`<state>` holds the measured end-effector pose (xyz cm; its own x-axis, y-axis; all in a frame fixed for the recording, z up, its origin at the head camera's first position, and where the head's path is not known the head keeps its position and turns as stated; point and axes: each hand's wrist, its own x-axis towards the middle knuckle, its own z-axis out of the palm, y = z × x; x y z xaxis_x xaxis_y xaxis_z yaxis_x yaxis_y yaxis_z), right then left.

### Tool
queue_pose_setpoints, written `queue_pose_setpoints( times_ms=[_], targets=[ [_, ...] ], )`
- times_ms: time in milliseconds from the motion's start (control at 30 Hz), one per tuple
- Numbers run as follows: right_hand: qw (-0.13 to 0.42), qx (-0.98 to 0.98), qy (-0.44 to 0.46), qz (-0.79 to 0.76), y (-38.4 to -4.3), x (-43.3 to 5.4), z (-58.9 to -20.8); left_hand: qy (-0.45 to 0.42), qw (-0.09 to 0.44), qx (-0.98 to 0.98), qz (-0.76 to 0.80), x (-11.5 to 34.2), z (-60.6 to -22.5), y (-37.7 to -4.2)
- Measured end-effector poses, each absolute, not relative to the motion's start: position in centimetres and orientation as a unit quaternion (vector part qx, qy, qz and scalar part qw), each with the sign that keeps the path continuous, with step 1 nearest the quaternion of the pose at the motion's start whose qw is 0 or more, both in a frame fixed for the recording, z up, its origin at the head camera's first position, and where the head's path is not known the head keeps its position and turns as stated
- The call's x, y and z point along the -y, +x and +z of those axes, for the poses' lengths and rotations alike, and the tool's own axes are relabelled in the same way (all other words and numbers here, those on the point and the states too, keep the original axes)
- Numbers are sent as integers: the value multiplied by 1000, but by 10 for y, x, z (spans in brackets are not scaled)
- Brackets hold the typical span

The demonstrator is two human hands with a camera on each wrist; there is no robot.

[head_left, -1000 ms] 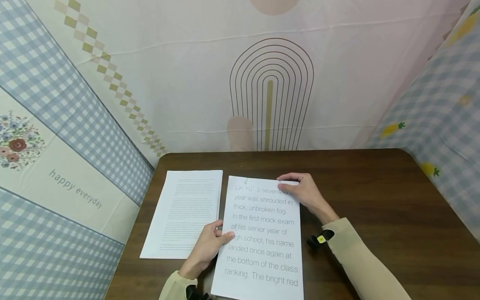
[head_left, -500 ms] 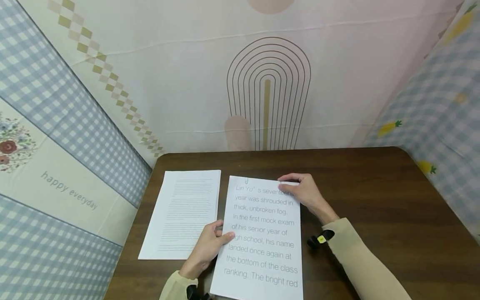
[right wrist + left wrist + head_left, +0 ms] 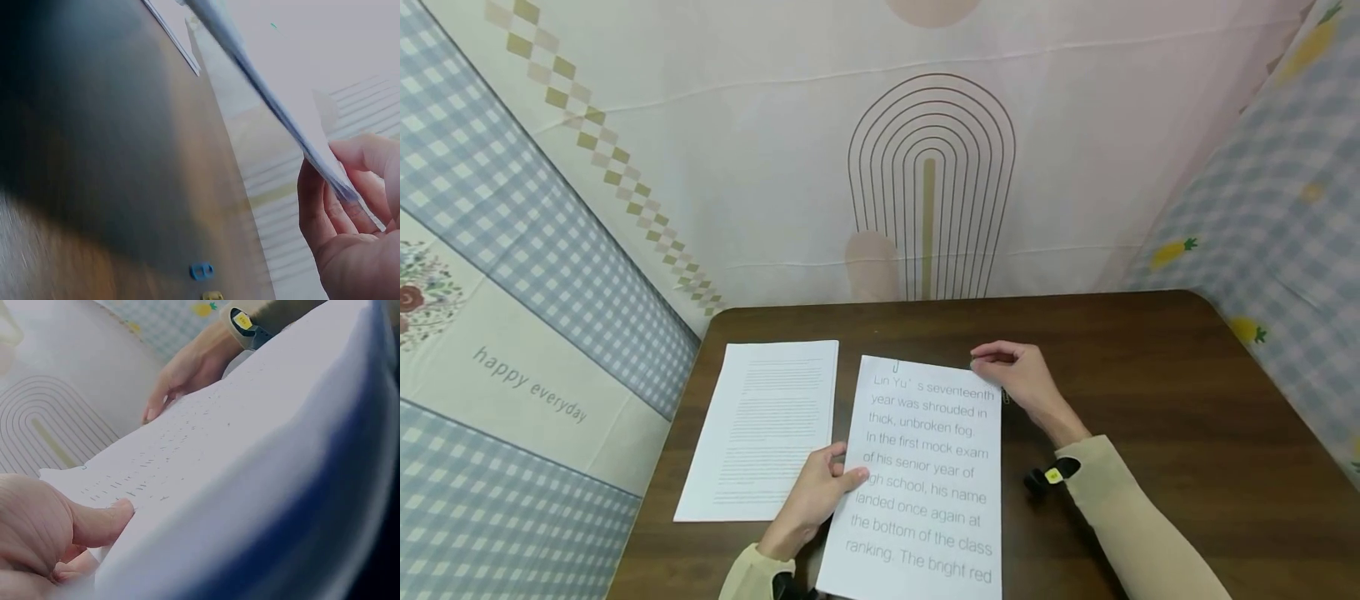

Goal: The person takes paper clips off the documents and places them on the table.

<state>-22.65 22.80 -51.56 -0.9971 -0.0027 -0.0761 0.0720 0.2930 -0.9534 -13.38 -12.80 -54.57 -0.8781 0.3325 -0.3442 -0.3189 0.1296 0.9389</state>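
My left hand (image 3: 814,493) grips the left edge of a stack of white paper (image 3: 925,517) printed with large text, its thumb on top and fingers underneath. A paper clip (image 3: 896,367) sits on the stack's top edge. At the upper right corner, the thumb and index finger of my right hand (image 3: 1026,379) pinch a tiny dark-green paper clip (image 3: 973,361), mostly hidden by the fingertips. In the right wrist view, the paper's corner (image 3: 334,178) reaches between the right thumb and the curled fingers. The left wrist view shows the left thumb pressing the sheet (image 3: 187,444).
Another paper stack (image 3: 760,433) with small print lies on the brown table (image 3: 1150,417) at left. A blue clip (image 3: 201,270) and a yellow clip (image 3: 212,295) lie on the table in the right wrist view. Patterned cloth (image 3: 775,167) hangs behind and at both sides.
My right hand has shifted right and slightly up along the top edge, its thumb and index tips coming together. The left hand keeps its grip; the large-print stack tilts slightly.
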Motion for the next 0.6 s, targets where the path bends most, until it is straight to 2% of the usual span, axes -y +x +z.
queue_pose_setpoints(
  times_ms=[133,600],
  targets=[
    [24,-798,30,-602,-229,-245,-517,4,245,-712,659,127,-546,-134],
    [48,-789,60,-609,-212,-297,-533,-14,232,-728,646,132,-546,-136]
  ],
)
